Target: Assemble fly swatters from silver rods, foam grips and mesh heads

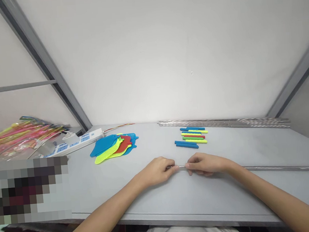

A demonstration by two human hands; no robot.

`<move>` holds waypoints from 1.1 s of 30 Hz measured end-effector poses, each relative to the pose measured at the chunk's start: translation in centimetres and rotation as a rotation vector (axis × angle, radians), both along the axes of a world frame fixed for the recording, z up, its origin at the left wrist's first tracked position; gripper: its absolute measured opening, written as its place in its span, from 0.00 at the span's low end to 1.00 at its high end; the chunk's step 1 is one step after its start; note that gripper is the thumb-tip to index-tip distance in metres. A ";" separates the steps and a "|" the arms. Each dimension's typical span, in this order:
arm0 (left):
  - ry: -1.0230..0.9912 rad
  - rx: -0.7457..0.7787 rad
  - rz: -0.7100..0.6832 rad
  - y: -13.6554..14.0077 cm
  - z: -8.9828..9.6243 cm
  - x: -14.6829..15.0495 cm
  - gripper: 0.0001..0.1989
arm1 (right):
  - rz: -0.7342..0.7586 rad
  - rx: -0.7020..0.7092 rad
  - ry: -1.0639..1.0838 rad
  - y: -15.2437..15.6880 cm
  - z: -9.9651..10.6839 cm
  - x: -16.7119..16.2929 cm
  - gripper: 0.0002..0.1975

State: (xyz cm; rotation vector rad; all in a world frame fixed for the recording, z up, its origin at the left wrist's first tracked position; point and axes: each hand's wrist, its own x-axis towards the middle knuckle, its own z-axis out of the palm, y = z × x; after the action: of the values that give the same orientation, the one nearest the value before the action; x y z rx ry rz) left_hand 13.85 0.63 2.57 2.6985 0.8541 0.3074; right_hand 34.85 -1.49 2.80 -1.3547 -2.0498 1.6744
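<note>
One metal rod (286, 168): thin, straight, silvery, shiny; I hold it crosswise, left part pinched, right end beyond view.

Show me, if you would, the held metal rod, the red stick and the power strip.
Metal rod (182, 167): head view, bare stretch between left hand (158, 171) and right hand (206, 163).
Red stick (194, 136): head view, middle of its length.
Power strip (85, 138): head view, socket face.

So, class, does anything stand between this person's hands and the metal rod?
Nothing visible does: the left hand and the right hand both grip the metal rod directly. The coloured tubes lie beyond it, towards the wall, not in between.
</note>
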 end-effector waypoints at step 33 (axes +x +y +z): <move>0.005 -0.160 0.031 0.9 0.7 -0.9 0.19 | 0.068 -0.046 -0.062 0.8 0.6 1.1 0.21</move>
State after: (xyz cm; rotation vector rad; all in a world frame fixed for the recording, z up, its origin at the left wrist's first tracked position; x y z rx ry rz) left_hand 12.90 1.55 3.28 2.5421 0.8831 0.2284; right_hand 35.96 -0.70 3.40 -1.3833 -2.1269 1.7381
